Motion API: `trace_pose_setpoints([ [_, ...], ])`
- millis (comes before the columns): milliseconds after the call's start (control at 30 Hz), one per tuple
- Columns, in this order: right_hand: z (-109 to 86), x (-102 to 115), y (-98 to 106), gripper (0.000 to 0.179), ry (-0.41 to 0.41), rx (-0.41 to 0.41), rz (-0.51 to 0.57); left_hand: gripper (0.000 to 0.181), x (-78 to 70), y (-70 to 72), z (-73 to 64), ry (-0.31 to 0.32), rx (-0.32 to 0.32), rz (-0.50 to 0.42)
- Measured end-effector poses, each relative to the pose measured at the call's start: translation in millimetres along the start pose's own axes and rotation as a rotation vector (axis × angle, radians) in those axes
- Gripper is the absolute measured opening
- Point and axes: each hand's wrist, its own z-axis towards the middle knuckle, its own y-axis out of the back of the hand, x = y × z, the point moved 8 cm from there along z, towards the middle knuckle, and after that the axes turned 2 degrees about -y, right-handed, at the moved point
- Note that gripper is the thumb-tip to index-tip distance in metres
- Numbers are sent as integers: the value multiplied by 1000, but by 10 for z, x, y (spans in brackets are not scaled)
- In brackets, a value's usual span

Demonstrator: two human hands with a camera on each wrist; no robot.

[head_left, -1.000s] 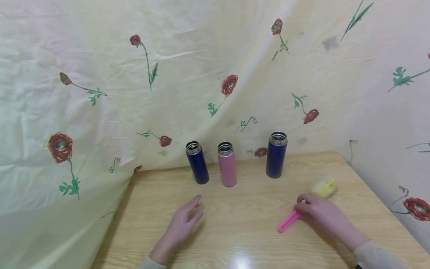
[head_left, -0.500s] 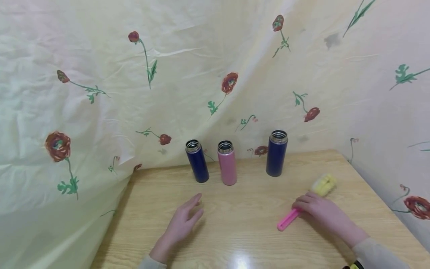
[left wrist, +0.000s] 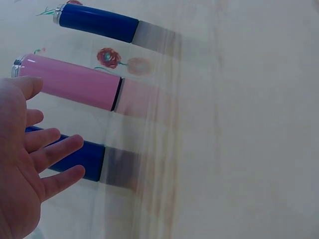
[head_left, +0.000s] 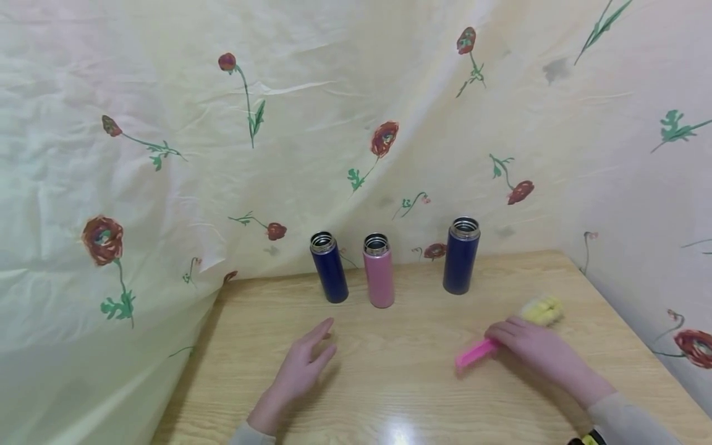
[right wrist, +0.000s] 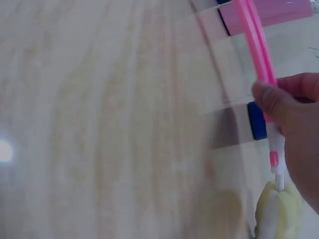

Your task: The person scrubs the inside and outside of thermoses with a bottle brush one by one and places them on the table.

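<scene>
My right hand point(head_left: 531, 349) pinches the pink handle of a sponge bottle brush point(head_left: 474, 355) between thumb and fingers. The brush's yellow and white sponge head point(right wrist: 277, 211) points away from the handle, toward the back right in the head view. My left hand point(head_left: 303, 361) hovers over the table with fingers spread, holding nothing. Three lidless bottles stand upright along the back: a dark blue one point(head_left: 330, 272), a pink one point(head_left: 379, 275) and another dark blue one point(head_left: 461, 259) farther right. The left hand is nearest to the left blue and pink bottles.
The wooden table point(head_left: 389, 377) meets a pale flowered cloth point(head_left: 311, 154) hanging behind the bottles and down both sides. A bright light reflection lies on the wood at the front.
My right hand has closed on the brush handle. The handle's free end has swung a little upward and left, blurred by motion. The left hand stays nearly still.
</scene>
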Motion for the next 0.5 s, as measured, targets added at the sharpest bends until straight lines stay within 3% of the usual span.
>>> trace_pose_setpoints([
  [100,64,-35,100,71,-32,-40,11,60,15,19,9,2,-15,-3],
  [333,189,-123,421,63,-53,-229,-22,58,-7,64,45,-6,-44,-11],
  [500,242,-214,581,61,-97,-306,-36,57,-8,92,110,12,-55,-33],
])
